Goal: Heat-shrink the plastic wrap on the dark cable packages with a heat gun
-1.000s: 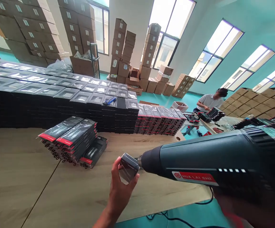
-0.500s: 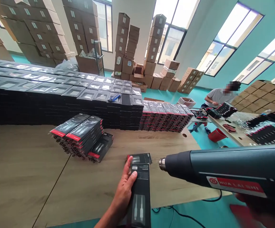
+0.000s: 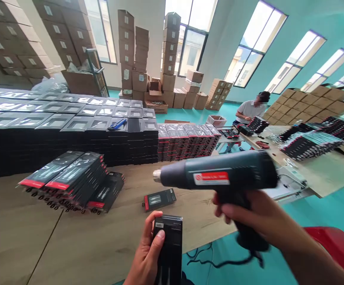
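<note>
While cut off below, black box [image 3: 169, 249] fills left hand [image 3: 145, 261].

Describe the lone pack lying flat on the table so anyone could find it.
On the wooden table, right of the slumped pile of packs, one black pack lies alone under the heat gun nozzle. Unlike its neighbours, it touches no stack.
</note>
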### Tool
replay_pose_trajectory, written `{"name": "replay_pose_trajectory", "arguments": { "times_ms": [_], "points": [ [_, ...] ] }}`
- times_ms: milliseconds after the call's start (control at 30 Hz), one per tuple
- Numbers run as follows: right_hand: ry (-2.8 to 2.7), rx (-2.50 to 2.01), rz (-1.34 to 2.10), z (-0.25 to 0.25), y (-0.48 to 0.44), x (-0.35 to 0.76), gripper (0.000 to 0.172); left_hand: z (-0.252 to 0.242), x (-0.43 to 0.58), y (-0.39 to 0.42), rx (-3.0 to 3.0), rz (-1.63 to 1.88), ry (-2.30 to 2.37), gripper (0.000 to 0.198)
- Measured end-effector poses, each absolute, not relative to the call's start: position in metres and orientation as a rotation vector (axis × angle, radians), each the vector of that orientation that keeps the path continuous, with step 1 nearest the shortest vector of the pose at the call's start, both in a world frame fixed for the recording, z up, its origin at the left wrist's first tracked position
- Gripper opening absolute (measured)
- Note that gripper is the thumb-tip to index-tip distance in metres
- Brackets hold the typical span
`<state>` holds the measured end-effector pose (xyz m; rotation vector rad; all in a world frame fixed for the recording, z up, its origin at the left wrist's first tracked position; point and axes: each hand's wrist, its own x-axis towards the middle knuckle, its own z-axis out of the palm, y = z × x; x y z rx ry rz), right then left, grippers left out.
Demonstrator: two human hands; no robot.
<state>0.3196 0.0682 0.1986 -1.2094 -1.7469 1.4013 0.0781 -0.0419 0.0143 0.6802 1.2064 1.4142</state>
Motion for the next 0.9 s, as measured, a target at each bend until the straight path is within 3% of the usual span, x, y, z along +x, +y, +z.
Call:
{"name": "replay_pose_trajectory", "arguments": {
  "times_ms": [300,467,600,767,900],
  "points": [
    [-1.648,-0.966,1.712,0.139,0.070,0.274,0.039,0.022,0.087,-0.040,0.795,1.391,1.265,0.056],
    [-1.648,-1.067,1.645,0.133,0.051,0.281,0.040,0.020,0.090,-0.040,0.761,1.350,1.217,0.059],
    [-1.626,-1.146,1.545,0.128,0.046,0.280,0.039,0.016,0.098,-0.043,0.881,1.431,1.484,0.065],
    [-1.565,-1.174,1.466,0.133,0.042,0.276,0.042,0.012,0.115,-0.040,1.218,1.486,1.664,0.100],
    [-1.497,-1.227,1.387,0.154,0.038,0.297,0.043,0.009,0.118,-0.021,1.239,1.610,1.573,0.086]
  ]
}}
